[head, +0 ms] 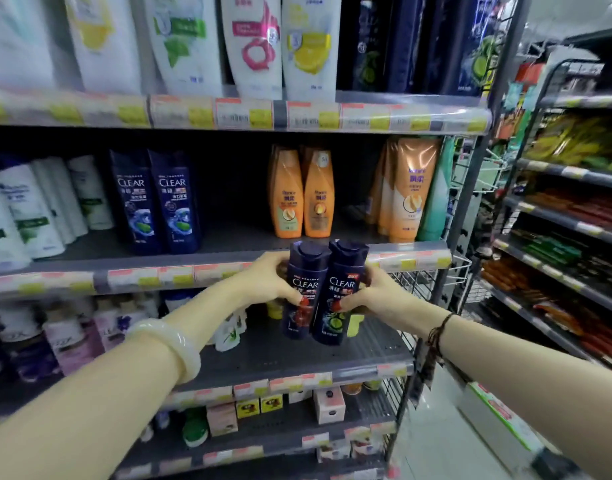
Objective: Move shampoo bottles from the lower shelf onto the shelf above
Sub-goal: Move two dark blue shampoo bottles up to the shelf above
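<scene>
Nearest the lens: two bare forearms, a pale bangle on the left wrist, a dark cord bracelet on the right. Beyond them, largest in view, a grey shelving unit stacked with toiletries. Upper shelf partly filled: white bottles at far left, two dark blue Clear bottles, orange bottles right of centre, more orange and green at the far right. Open gap on that shelf between the blue pair and the orange pair. Lower shelf mostly bare on its right half.

Smaller: two dark shampoo bottles held side by side, touching, clear of the lower shelf, caps level with the price strip of the shelf above. Left hand wrapped around the left bottle, right hand around the right one, both pressing inward, thumbs across the labels.

Progress, judged: lifted but not yet placed; roughly mid-transfer for this pair. Probably the matching blue pair above already belongs there. Left to do: raise over the strip, set down in the gap. Other stock waiting below cannot be told.

Orientation: long axes near vertical, tops leaning slightly apart, caps up, labels facing the camera.
</scene>
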{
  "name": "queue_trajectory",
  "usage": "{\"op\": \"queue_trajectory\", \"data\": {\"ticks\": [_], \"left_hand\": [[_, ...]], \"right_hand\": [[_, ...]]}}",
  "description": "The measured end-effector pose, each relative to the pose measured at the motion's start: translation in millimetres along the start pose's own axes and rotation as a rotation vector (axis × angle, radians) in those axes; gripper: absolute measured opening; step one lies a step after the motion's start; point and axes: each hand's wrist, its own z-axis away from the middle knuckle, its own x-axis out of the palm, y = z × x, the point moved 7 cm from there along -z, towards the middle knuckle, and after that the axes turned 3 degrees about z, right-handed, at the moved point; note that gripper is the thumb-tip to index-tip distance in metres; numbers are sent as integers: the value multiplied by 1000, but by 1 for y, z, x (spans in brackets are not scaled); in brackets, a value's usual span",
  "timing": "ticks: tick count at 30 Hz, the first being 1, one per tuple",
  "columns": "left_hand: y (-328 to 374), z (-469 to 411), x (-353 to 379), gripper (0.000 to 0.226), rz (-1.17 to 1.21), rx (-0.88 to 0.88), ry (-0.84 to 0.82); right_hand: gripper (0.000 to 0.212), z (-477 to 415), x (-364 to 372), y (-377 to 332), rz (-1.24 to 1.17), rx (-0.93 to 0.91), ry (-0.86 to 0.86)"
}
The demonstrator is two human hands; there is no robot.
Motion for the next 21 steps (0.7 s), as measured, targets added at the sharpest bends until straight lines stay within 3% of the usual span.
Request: {"op": "queue_trajectory", "data": {"ticks": [13, 21], "left_hand": [[52, 28, -91, 42, 192, 146, 194], [46, 50, -162, 42, 123, 182, 238]], "right_hand": [[52, -33, 32, -111, 12, -245, -60], [53, -60, 87, -151, -4, -341, -40]]}}
